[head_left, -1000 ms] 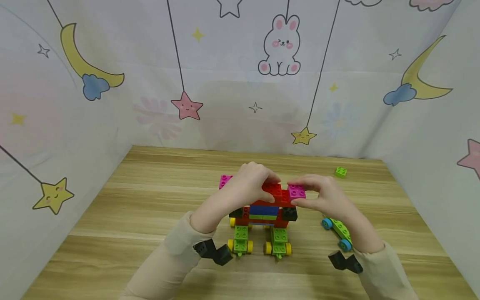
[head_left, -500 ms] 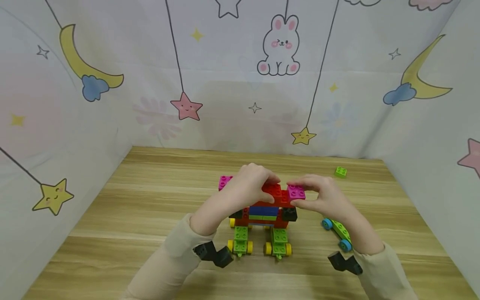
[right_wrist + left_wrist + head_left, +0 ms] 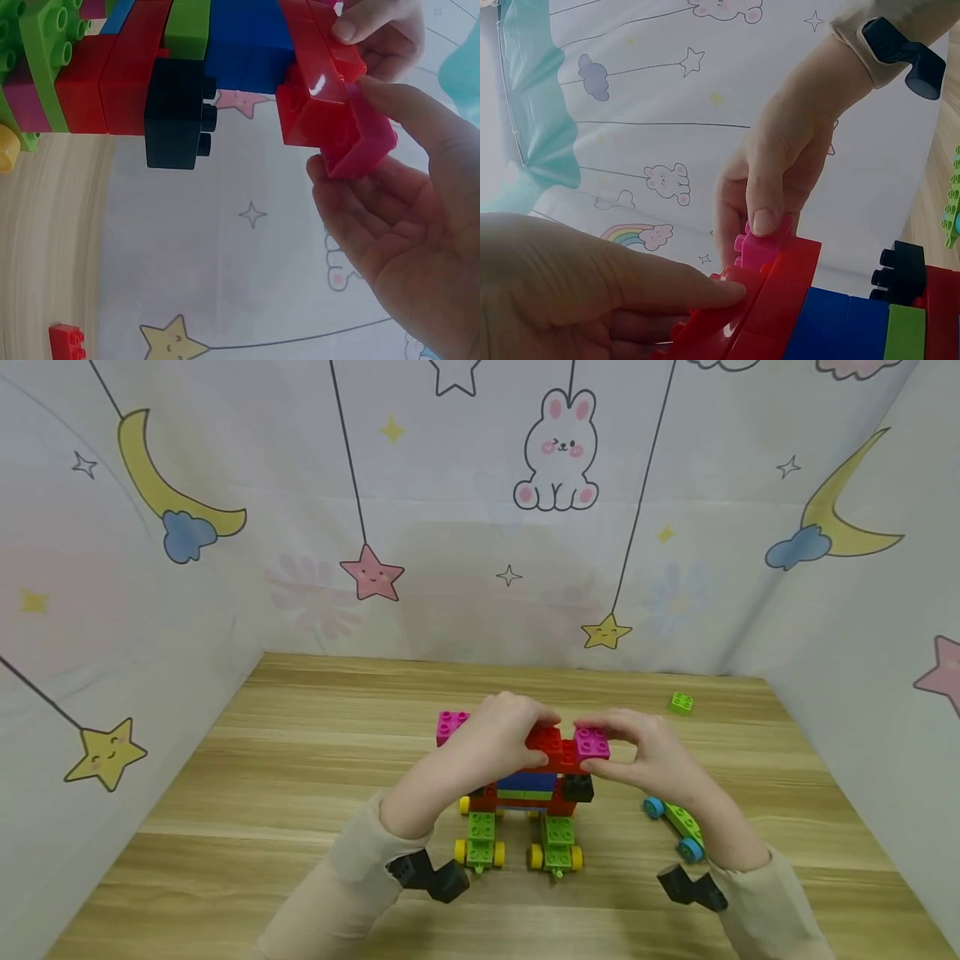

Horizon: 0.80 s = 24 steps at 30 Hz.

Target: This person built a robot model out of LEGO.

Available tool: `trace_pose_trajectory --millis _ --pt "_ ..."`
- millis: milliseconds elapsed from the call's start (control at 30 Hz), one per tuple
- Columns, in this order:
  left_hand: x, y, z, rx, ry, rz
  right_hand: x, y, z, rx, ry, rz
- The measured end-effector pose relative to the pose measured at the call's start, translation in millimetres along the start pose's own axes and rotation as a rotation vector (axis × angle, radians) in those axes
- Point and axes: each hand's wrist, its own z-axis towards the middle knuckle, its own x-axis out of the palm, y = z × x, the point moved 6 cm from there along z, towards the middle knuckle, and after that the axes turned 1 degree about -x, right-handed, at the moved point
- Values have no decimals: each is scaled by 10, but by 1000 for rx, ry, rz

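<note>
A toy brick build stands on the table, on green wheeled bases (image 3: 482, 841) with yellow wheels. Blue bricks (image 3: 527, 782) form its middle, and a black brick (image 3: 578, 787) juts out at the right. My left hand (image 3: 495, 739) grips the red brick (image 3: 546, 742) on top between thumb and fingers. At the right end, my right hand (image 3: 641, 746) pinches a pink brick (image 3: 592, 744); in the right wrist view this pink brick (image 3: 360, 139) overhangs the end of the red row. Another pink brick (image 3: 452, 725) at the left end is partly hidden behind my left hand.
A green wheeled base (image 3: 684, 821) with blue wheels lies to the right, partly behind the right forearm. Farther back is a small green brick (image 3: 681, 702). The right wrist view also shows a loose red brick (image 3: 66, 342). A printed cloth (image 3: 450, 527) encloses the wooden table (image 3: 315, 710).
My left hand has dipped slightly, showing a bit more of the left pink brick. The right hand keeps its pinch on the other pink brick, and the build stays in place.
</note>
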Motion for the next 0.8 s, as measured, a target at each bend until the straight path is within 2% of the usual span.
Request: trace_pose_trajectory --millis 167,400,633,800 --pt "10 -11 -9 8 -3 1 -92 -5 -31 -19 -74 18" --pt "24 -77 19 50 -52 -17 -291 -41 -64 -77 -199 33" --pt "87 -141 84 73 -114 -101 -428 -178 -65 -15 -245 -28" --pt "125 -167 122 124 -163 -138 -493 -336 -58 36 -254 -47"
